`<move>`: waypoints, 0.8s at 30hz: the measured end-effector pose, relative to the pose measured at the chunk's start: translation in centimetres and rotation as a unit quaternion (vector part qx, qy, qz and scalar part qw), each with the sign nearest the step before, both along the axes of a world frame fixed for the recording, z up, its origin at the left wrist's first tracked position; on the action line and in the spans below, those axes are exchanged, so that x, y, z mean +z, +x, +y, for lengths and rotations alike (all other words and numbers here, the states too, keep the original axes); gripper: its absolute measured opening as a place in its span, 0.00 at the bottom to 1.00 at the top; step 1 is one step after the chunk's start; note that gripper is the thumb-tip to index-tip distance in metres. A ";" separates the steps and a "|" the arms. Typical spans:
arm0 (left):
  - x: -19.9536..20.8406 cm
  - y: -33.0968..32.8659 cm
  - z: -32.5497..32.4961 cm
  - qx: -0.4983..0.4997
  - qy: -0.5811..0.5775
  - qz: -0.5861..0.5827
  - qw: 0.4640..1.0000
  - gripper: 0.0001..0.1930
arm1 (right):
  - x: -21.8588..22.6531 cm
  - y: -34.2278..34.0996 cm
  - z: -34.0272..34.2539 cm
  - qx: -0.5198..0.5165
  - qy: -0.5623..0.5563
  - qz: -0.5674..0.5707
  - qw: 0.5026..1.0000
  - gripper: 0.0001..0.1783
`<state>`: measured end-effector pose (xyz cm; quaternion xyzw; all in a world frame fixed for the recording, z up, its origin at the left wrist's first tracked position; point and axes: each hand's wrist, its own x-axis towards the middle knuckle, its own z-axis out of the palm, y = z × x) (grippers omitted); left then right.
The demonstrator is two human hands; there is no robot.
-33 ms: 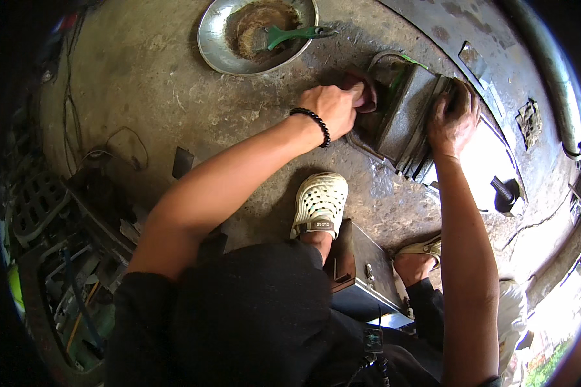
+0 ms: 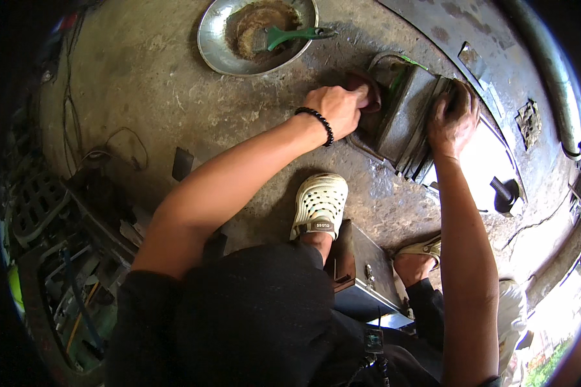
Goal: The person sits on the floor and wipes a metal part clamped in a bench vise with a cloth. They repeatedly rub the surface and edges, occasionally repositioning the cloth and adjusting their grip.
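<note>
My left hand (image 2: 334, 111), with a black beaded bracelet at its wrist, is closed on a reddish-brown, bendy piece (image 2: 370, 89), either cloth or abrasive sheet; I cannot tell which. It presses this piece at the left side of a dark grey metal block (image 2: 405, 113). Stacked plates or ridges run along the block's right part. Curled over that right edge, my right hand (image 2: 455, 122) grips the block; some of its fingertips are hidden. A curved metal rod shows beyond the block's upper left, beside a strip of green.
A shallow metal bowl (image 2: 212, 40) at the back holds brown residue and a green-handled brush (image 2: 294, 35). A large bolt (image 2: 502, 189) stands at right, near a crumpled rag (image 2: 529, 124) and a long pipe (image 2: 555, 84). A metal box (image 2: 374, 271) sits between my feet. Scrap metal lies at left.
My left hand has shifted slightly to the right along with the reddish-brown piece. The right hand and the metal block stay in place.
</note>
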<state>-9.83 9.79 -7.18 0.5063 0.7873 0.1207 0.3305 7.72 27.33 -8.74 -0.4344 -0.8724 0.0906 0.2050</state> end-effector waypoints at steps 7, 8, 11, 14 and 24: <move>-1.2 -1.0 6.0 -0.210 -0.204 0.048 0.955 0.18 | 0.0 -0.1 -0.1 -0.009 -0.011 -0.003 1.000 0.23; -1.1 -1.5 6.8 -0.239 -0.227 0.057 0.942 0.19 | 0.0 -0.2 0.0 0.000 0.002 0.003 1.000 0.23; -0.7 -2.3 7.1 -0.298 -0.194 0.076 0.931 0.15 | 0.1 -0.4 0.1 -0.013 -0.012 0.000 1.000 0.23; -0.3 -2.4 8.0 -0.386 -0.210 0.139 0.887 0.12 | 0.2 -0.5 0.1 -0.007 0.000 -0.006 1.000 0.23; -1.4 -4.6 6.9 -0.467 -0.082 0.135 0.870 0.12 | 0.4 -0.5 0.0 -0.003 0.001 -0.005 1.000 0.22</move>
